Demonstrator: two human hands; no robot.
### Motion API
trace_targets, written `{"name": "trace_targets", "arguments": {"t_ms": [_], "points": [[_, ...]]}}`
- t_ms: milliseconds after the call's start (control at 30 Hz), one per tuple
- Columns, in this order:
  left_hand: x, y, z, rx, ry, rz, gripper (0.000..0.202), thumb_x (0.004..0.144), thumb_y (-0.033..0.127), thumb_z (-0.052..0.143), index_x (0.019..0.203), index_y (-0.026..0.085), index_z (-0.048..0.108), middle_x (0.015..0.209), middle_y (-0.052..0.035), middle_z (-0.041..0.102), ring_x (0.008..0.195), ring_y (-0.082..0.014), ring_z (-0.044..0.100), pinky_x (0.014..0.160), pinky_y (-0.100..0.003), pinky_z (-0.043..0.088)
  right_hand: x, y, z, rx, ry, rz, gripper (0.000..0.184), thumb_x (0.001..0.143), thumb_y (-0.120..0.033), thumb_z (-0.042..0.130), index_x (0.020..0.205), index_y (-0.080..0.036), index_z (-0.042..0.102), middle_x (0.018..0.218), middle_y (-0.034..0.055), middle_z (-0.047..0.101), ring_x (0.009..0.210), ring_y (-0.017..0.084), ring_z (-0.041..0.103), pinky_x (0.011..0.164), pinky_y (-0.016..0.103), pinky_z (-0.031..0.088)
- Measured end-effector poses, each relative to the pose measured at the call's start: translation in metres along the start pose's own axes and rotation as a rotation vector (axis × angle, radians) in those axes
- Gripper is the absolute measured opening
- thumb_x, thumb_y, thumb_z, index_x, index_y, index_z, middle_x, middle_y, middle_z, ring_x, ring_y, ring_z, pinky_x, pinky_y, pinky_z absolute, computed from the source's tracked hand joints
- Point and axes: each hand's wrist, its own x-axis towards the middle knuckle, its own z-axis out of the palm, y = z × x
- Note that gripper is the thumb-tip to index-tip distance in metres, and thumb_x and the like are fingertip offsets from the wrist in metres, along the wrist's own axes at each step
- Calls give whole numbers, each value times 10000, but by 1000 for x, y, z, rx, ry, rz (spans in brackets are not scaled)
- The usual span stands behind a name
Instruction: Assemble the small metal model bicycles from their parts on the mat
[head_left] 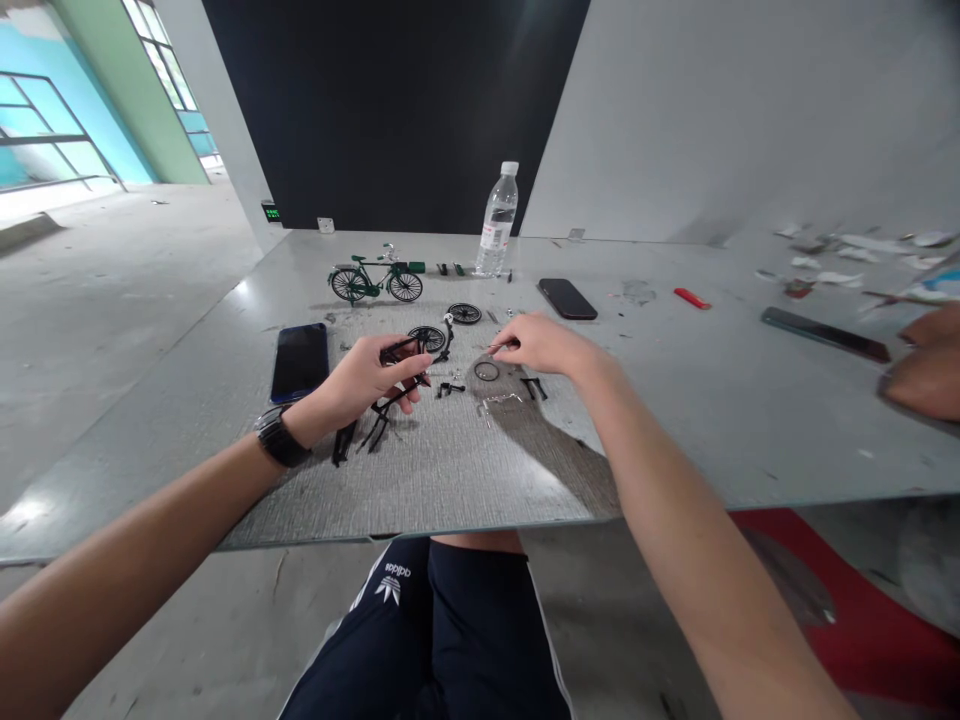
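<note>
Pinching a black toy bicycle frame point(381, 408) between thumb and fingers, the left hand point(365, 378) has part of it jutting below the grip, toward the near edge. The right hand point(541, 345) bends over the surface point(450, 490) near a thin dark ring point(487, 380); whether its grip pinches anything, I cannot tell.

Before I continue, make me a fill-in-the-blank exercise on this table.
The part held by the left hand is coloured ____.
The thin ring is nearer the ____ hand.
The watch circles the ____ wrist.
The upright bottle has a cap coloured ____.

Missing words: black; right; left; white.
</note>
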Motion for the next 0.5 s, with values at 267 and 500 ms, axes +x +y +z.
{"name": "trace_targets", "arguments": {"t_ms": [267, 500], "points": [[0, 2, 2, -27, -8, -10, 233, 930, 376, 689, 937, 149, 638, 810, -47, 670, 586, -110, 645, 484, -209, 550, 5, 9, 2, -4, -8, 5, 342, 924, -362, 610, 1188, -227, 780, 849, 80, 717, 581, 146, 467, 624, 350, 334], [-1, 4, 2, -22, 3, -9, 227, 929, 367, 690, 924, 147, 637, 805, -47, 662, 575, -105, 637, 474, -200, 549, 2, 9, 0, 28, 63, -14, 371, 978, -491, 544, 1134, -225, 750, 918, 116, 724, 713, 202, 564, 681, 356, 376]]}}
